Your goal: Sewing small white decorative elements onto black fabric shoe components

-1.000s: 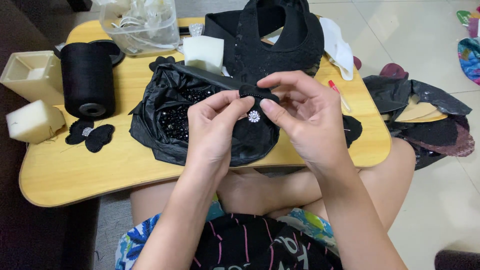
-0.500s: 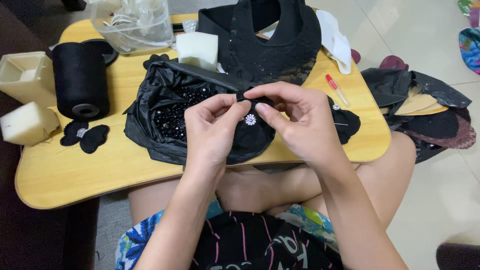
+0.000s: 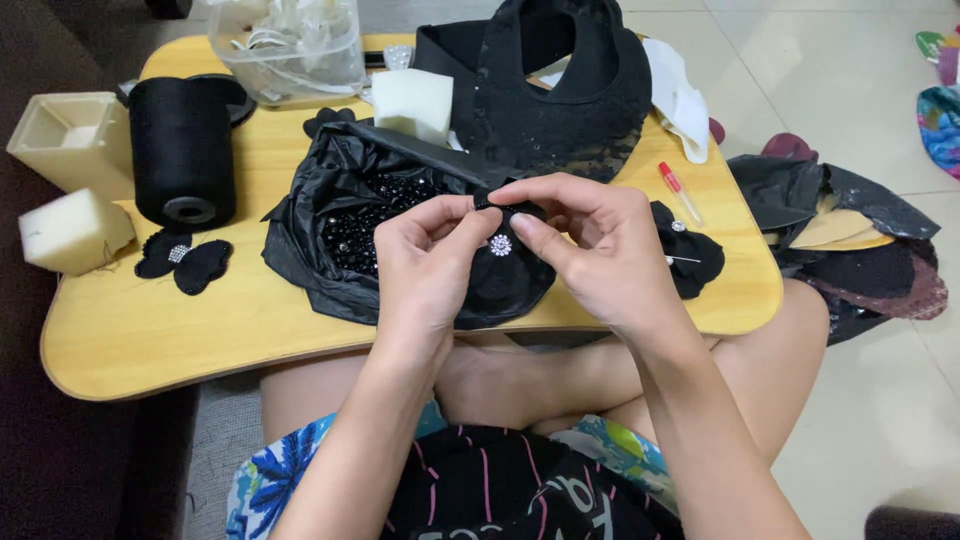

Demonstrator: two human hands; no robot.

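The wooden desk (image 3: 150, 330) carries a black bag of beads (image 3: 350, 225) at its middle, a black thread spool (image 3: 182, 150) to the left and a dark garment (image 3: 560, 90) at the back. Over the bag's near edge, a black fabric flower (image 3: 505, 275) is held between both hands. The left hand (image 3: 430, 265) pinches its left side closed; the right hand (image 3: 590, 250) pinches its top edge. The rhinestone centre (image 3: 500, 244) sits between the two thumbs, equally near each grip.

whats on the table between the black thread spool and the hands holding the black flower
In the head view, an opened black plastic bag with small black beads lies between the black thread spool and the left hand and right hand.
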